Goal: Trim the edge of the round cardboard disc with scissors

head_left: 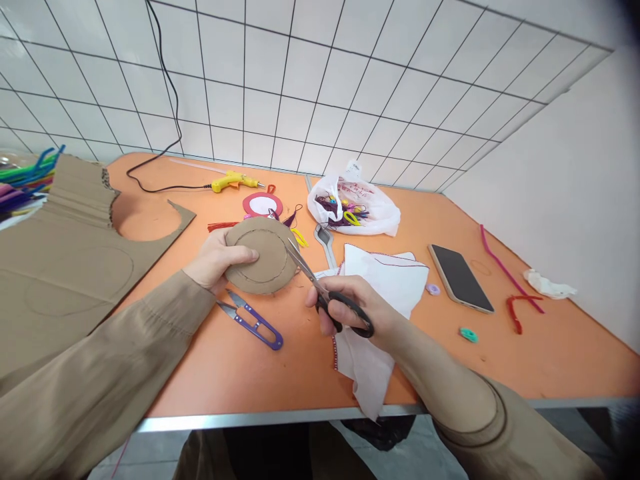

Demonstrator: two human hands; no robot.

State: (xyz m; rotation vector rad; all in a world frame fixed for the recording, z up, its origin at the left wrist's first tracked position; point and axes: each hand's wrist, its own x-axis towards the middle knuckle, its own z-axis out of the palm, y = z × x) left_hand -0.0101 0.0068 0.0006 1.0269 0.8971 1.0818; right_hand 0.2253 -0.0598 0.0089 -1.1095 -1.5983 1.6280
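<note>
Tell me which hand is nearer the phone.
Right. The right hand, holding the scissors, is left of the phone in the picture; the left hand, gripping the cardboard disc, is farther left.

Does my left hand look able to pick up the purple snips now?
Probably not as things stand: your left hand is holding the cardboard disc, though the purple snips lie close by in plain view.

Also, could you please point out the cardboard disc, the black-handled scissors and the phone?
Cardboard disc (271,261): head view, on its flat face.
Black-handled scissors (309,272): head view, on the blades.
Phone (461,278): head view, on the dark screen.
</note>
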